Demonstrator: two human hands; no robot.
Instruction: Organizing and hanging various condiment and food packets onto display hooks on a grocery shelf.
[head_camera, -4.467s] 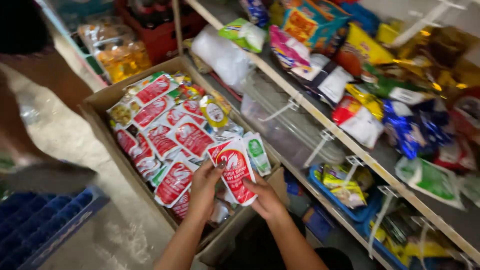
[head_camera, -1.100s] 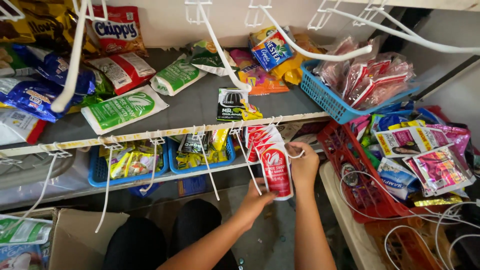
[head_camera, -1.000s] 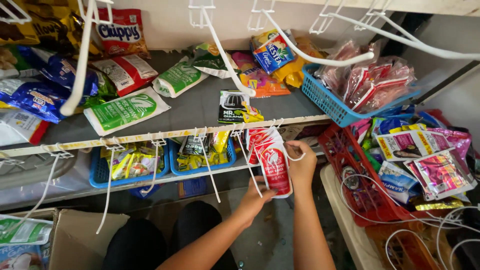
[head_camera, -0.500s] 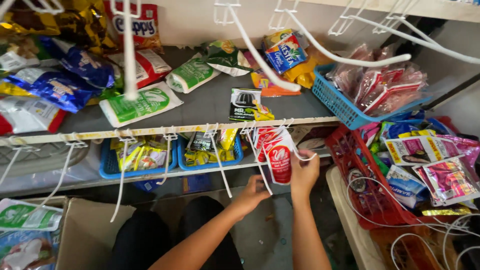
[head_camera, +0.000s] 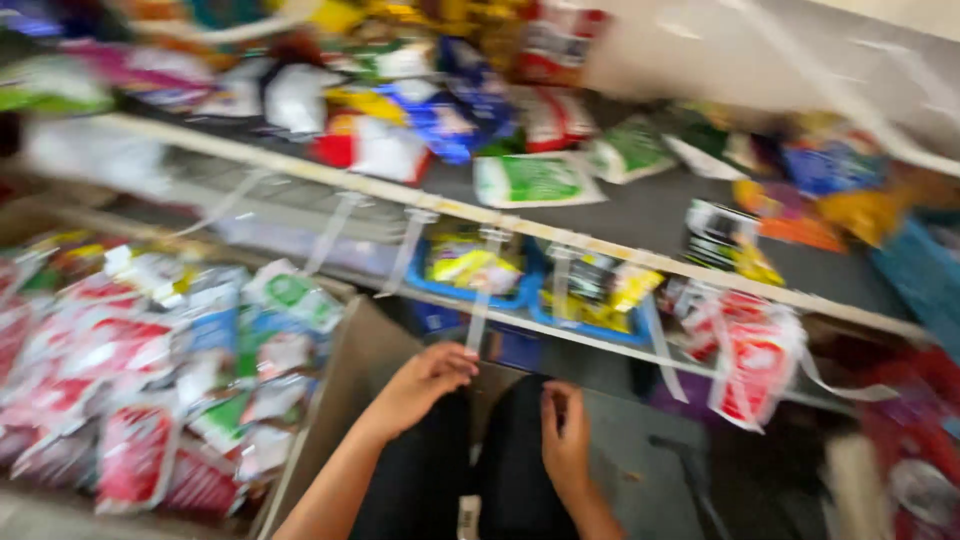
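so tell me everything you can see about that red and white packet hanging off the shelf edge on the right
The red and white packet is a glossy, plastic-looking pouch, red with white patches; the picture is too blurred for finer detail. More of the same kind seem to be bunched behind it. It hangs on a white hook from the front edge of the grey shelf, tilted slightly. Neither the left hand nor the right hand touches it; both are lower and to its left.
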